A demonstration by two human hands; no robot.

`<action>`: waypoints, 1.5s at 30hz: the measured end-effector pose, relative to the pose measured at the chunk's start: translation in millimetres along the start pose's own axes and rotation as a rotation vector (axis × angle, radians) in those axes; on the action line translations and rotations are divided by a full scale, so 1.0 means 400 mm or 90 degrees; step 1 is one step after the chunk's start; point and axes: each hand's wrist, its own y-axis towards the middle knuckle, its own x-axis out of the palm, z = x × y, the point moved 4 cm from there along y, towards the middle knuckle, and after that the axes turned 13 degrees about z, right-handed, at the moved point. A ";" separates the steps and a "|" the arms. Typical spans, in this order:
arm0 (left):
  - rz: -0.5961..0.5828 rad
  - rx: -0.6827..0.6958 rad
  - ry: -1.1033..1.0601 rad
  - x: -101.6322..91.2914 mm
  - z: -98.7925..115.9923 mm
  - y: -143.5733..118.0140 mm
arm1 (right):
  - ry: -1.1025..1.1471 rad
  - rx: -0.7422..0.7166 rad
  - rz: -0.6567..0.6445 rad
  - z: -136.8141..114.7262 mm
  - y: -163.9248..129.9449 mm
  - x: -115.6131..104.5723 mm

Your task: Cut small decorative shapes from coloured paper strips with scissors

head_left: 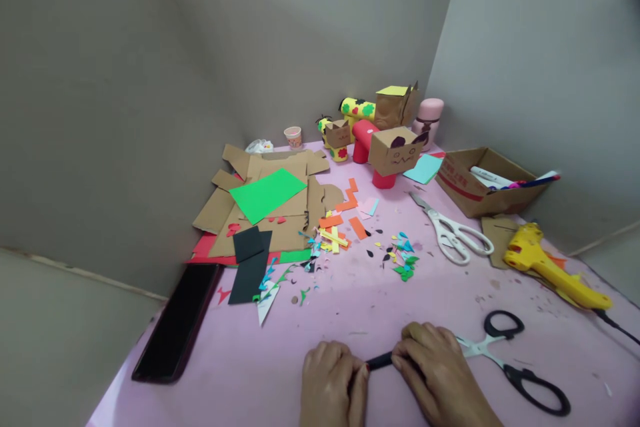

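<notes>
Near the front edge of the table, a slim black roll (381,361), apparently of paper, lies between my two hands. My left hand (334,380) has its fingers curled and its thumb against the roll's left end. On the other end, the bent fingers and thumb of my right hand (436,368) close over the roll and hide that part. Black-handled scissors (484,348) lie with spread handles just right of my right hand, which covers their blades.
White scissors (453,232), a yellow glue gun (550,267) and a cardboard box (465,180) with pens stand right. Cardboard animals (395,150) are at the back. Left lie cardboard sheets (220,210), green paper (270,193), black paper (253,273) and a phone (177,323). Paper scraps (405,257) litter the middle.
</notes>
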 end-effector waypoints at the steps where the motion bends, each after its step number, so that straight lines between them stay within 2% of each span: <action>1: 0.015 -0.007 0.006 0.002 -0.002 -0.001 | 0.001 0.005 0.002 0.003 0.001 0.001; 3: 0.034 -0.008 0.021 0.006 -0.005 -0.003 | 0.004 0.012 0.006 0.007 0.003 0.002; 6: 0.021 0.014 0.045 0.015 -0.007 -0.005 | 0.009 0.022 0.007 0.009 0.004 0.002; 10: 0.015 -0.010 0.070 0.019 -0.013 -0.006 | 0.010 0.033 0.012 0.008 0.007 0.005; 16: -0.034 0.012 0.080 0.027 -0.019 -0.005 | 0.005 0.043 0.016 0.008 0.011 0.008; 23: -0.022 -0.084 0.045 0.028 -0.019 -0.002 | -0.007 0.051 0.009 0.003 0.010 0.005; 25: -0.020 -0.054 0.038 0.025 -0.014 -0.003 | -0.013 0.046 0.008 0.002 0.010 0.006; 29: 0.008 0.115 0.095 0.021 0.001 -0.012 | -0.031 0.028 0.016 0.002 0.013 0.011; 31: 0.039 0.166 0.134 0.020 0.003 -0.020 | -0.048 0.010 0.028 0.006 0.012 0.011; 35: 0.084 0.187 0.179 0.025 0.000 -0.035 | -0.095 -0.079 0.065 0.007 -0.002 0.005; 38: 0.094 0.190 0.200 0.031 -0.003 -0.043 | -0.119 -0.211 0.050 -0.011 -0.029 0.011; 40: 0.094 0.196 0.212 0.034 -0.004 -0.048 | -0.150 -0.260 0.038 -0.020 -0.047 0.020; 45: 0.086 0.212 0.226 0.033 -0.006 -0.054 | -0.223 -0.228 0.024 -0.009 -0.058 0.017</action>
